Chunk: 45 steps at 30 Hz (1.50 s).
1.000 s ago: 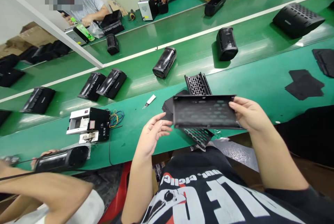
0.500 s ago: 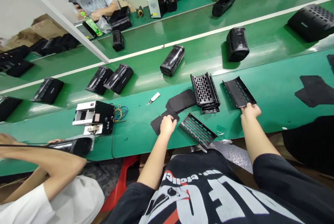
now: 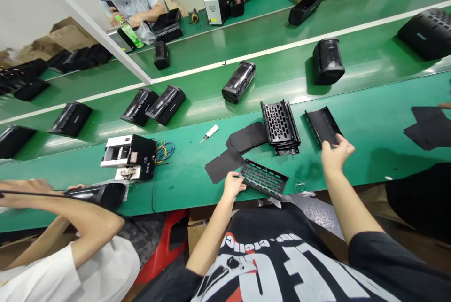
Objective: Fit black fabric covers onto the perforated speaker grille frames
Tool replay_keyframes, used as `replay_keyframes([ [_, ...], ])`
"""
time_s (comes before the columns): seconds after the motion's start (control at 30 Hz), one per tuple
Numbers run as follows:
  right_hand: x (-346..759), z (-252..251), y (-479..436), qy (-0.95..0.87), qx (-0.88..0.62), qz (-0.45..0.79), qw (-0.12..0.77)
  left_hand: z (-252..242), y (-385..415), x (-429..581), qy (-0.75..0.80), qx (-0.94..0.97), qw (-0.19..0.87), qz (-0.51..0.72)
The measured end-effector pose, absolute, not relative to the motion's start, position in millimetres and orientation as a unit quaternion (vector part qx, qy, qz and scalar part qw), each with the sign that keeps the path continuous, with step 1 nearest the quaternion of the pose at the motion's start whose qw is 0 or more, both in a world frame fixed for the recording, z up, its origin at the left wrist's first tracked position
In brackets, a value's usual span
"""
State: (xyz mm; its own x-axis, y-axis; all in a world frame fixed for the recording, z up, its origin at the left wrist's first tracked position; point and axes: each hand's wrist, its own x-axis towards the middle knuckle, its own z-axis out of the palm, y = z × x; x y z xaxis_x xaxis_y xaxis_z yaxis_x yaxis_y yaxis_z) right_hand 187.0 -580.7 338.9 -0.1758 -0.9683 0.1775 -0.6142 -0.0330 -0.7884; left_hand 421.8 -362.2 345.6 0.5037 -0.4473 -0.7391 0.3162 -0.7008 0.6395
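Observation:
My left hand (image 3: 234, 186) pinches the left end of a perforated black plastic grille panel (image 3: 265, 179), which lies slanted at the table's near edge. My right hand (image 3: 336, 152) is closed at the near end of a second curved panel (image 3: 322, 123), with thumb and fingers on its edge. A dark sheet seems to line this second panel and cover its slots. Between the hands, farther back, stands a stack of grille panels (image 3: 281, 126). Thin black sheets (image 3: 248, 136) lie left of the stack, and a single black sheet (image 3: 223, 165) rests just beyond my left hand.
A white-handled cutter (image 3: 210, 133) and a small machine (image 3: 130, 157) with wires are to the left. Black speaker-like housings (image 3: 238, 81) sit along the green conveyor (image 3: 197, 88). More black sheets (image 3: 428, 127) lie far right. A co-worker's arm (image 3: 81, 212) is close on my left.
My left hand has left the single black sheet and moved right and nearer, onto the grille panel's end. My right hand has shifted its hold at the other panel's near edge.

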Motion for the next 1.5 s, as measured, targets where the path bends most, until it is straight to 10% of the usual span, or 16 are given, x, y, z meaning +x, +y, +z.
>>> replay_keyframes([
  [0.53,266,370,-494,0.387,-0.777,-0.366,0.335,366,-344,488,-0.059,0.956,0.201,-0.205],
  [1.0,374,367,-449,0.211,-0.877,-0.135,0.409,371,-357,466,-0.010,0.696,0.615,-0.371],
  [1.5,367,357,-465,0.168,-0.856,-0.163,0.461,375,-360,459,0.036,0.603,0.646,-0.466],
])
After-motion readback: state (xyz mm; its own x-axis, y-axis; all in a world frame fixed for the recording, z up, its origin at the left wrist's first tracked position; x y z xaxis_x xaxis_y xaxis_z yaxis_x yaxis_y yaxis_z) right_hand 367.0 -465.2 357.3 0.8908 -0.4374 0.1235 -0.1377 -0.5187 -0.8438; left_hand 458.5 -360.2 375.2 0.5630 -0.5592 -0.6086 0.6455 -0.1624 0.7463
